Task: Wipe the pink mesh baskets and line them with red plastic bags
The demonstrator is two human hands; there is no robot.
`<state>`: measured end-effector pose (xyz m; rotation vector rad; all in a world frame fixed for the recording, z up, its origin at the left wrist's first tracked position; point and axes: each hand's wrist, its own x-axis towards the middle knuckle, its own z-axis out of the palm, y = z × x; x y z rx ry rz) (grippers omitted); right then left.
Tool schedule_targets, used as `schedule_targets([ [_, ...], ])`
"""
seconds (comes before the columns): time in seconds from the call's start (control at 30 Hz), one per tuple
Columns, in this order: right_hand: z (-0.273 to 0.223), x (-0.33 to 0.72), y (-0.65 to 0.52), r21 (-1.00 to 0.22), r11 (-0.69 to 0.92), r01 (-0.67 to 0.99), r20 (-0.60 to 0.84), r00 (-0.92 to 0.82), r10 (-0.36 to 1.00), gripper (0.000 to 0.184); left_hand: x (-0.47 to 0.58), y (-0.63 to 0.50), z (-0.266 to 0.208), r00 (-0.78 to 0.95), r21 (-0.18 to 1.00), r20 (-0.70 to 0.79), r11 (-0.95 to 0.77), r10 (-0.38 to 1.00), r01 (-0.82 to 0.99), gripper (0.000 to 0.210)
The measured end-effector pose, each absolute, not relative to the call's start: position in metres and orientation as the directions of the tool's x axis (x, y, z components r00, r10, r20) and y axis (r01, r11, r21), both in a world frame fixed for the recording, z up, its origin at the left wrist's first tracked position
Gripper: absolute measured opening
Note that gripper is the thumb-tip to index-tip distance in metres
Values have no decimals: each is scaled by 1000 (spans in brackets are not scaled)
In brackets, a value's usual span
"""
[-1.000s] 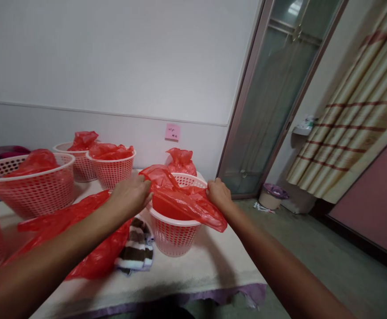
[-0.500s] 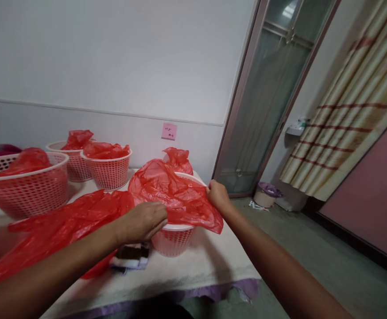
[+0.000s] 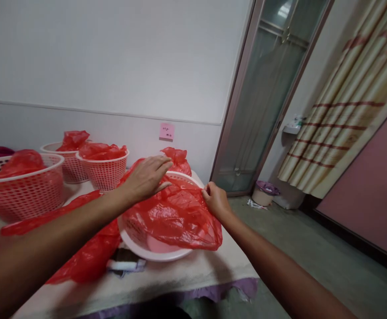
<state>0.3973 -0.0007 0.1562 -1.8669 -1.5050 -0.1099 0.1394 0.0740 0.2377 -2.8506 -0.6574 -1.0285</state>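
Note:
A red plastic bag [image 3: 176, 217] lies crumpled across the mouth of a white-rimmed plastic basket [image 3: 137, 251]. The basket leans toward me, so part of its pink inside shows under the bag. At the right rim my right hand [image 3: 216, 201] pinches the bag's edge. My left hand [image 3: 151, 177] is over the bag's far left side, fingers stretched out and thumb apart; whether it presses on the bag I cannot tell. Beneath my left forearm spreads more red plastic [image 3: 94, 254], next to a folded dark and white cloth [image 3: 126, 265].
Several baskets with red bags stand at the left, among them a large one [image 3: 24, 195] and a smaller one [image 3: 103, 175]. Another red bag [image 3: 176, 160] sits behind the worked basket. A pink note [image 3: 167, 131] is on the wall; a small bin [image 3: 264, 192] stands on the floor.
My left hand has risen from the near rim to the far left side, its fingers opening out. The basket has tipped toward me. My right hand keeps its pinch on the bag.

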Motion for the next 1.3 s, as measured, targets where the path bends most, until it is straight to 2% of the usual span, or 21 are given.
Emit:
schedule_targets([
  [0.13,153,398,-3,-489,-2,872,510,288,810,15,154,111,241,728,227,467,-864,502,449,20],
  [0.23,152,402,-3,-500,14,866,515,285,808,16,159,123,240,737,359,336,-803,587,476,30],
  [0.37,153,407,-1,-504,20,864,512,280,812,15,162,123,247,746,565,149,-675,649,475,31],
  [0.47,154,407,0,-506,26,862,509,274,816,15,161,115,258,776,693,-48,-538,629,479,29],
  [0.57,153,405,0,-512,28,858,505,275,818,14,158,102,268,798,788,-167,-408,580,461,32],
  [0.67,153,405,-1,-519,35,854,501,271,822,15,155,88,268,809,827,-233,-327,539,457,39],
  [0.73,152,406,-3,-518,50,854,497,254,830,14,155,82,263,811,824,-266,-315,521,472,33],
  [0.83,152,408,-6,-496,92,864,490,191,850,14,154,79,250,792,818,-210,-340,574,464,20],
  [0.97,155,406,-12,-431,140,891,493,103,864,15,153,85,231,649,797,23,-406,760,447,16],
  [1.07,159,401,-18,-364,168,916,487,34,873,8,152,88,213,511,779,194,-448,837,438,16],
  [1.13,163,396,-23,-259,181,949,486,-34,874,7,151,87,202,477,771,258,-476,840,423,16],
  [1.23,172,388,-28,-92,197,976,490,-128,862,13,148,84,190,537,759,294,-535,790,372,16],
  [1.3,176,384,-26,-189,237,953,470,-124,874,9,147,85,184,578,735,326,-585,748,343,18],
])
